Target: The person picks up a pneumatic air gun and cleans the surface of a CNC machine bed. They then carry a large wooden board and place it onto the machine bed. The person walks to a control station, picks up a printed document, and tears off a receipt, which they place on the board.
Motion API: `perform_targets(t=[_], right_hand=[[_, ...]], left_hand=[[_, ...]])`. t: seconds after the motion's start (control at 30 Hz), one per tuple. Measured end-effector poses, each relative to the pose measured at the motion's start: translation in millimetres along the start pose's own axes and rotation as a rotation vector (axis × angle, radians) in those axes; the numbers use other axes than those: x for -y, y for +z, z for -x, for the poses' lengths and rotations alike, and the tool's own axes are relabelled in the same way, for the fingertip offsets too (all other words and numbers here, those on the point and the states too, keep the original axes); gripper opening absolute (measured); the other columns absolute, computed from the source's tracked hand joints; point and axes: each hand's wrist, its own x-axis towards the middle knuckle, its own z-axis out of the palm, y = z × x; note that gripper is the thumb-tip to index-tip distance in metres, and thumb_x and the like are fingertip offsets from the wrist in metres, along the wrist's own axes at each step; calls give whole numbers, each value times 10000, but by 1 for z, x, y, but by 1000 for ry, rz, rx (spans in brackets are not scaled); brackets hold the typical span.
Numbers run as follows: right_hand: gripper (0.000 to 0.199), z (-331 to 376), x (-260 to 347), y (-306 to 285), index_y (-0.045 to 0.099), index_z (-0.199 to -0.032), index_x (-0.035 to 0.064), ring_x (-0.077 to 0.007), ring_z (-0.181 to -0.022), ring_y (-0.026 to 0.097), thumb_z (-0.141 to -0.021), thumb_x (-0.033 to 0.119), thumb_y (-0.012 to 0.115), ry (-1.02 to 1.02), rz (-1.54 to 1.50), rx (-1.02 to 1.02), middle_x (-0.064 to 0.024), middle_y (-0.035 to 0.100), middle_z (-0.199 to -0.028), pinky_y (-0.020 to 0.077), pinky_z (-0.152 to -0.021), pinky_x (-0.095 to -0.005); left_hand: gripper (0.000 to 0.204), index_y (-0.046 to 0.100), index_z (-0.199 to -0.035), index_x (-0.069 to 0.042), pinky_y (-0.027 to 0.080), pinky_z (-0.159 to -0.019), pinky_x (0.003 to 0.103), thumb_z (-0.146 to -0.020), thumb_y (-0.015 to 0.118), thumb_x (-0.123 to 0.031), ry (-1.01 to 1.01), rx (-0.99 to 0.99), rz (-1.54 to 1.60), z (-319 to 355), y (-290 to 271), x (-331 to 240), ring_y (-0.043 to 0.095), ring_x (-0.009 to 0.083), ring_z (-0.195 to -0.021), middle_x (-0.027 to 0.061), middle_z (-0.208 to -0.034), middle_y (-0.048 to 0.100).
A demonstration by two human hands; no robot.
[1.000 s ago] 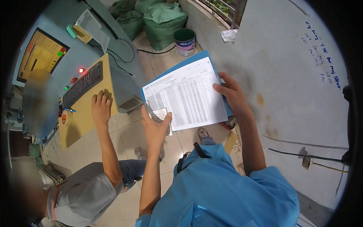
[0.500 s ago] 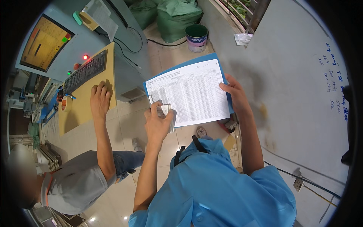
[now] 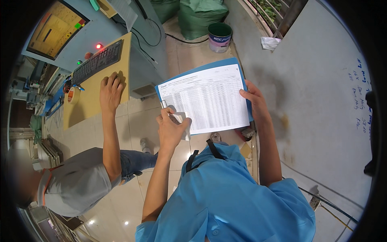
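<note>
A blue clipboard with a printed table sheet on it is held in front of me, above my waist. My right hand grips its right edge, the thumb lying on the paper. At the lower left corner, my left hand is closed round a small pale, flat-sided piece, whose kind I cannot make out. Fingers hide much of it. The metal clip sits on the left edge, just above my left fingertips.
Left of me a co-worker in a grey shirt has a hand on a yellow board, beside a keyboard, tape roll and screen. A paint bucket and green sacks stand ahead. A grey wall rises right.
The surroundings have shifted slightly right and upward in the picture. Both my hands keep their hold on the clipboard and the pale piece.
</note>
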Motion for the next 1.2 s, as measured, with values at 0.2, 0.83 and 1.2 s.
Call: perform_targets(t=[0.2, 0.83, 1.2], right_hand=[[398, 3, -4, -7, 604, -1325, 1, -157, -1054, 662, -946, 113, 647, 27, -19, -5, -103, 713, -1174, 473, -960, -296], [378, 15, -21, -10, 623, -1316, 31, -148, -1014, 654, -942, 79, 641, 111, -37, 56, -84, 715, -1138, 483, -922, -290], [415, 10, -21, -12, 604, -1337, -1, -152, -1047, 649, -933, 82, 644, 168, 38, 8, -98, 699, -1178, 480, -949, -294]], left_hand=[[572, 450, -1218, -103, 548, -829, 416, -756, 774, -196, 54, -15, 107, 6, -1, 15, 647, 286, -897, 160, -1138, 496], [568, 550, -1172, -119, 572, -787, 428, -744, 827, -369, -23, 193, -124, 15, 10, 26, 653, 343, -922, 222, -1175, 493], [507, 512, -1100, -79, 533, -871, 440, -741, 793, -302, -12, 119, -105, 21, 20, 31, 621, 371, -1001, 218, -1173, 485]])
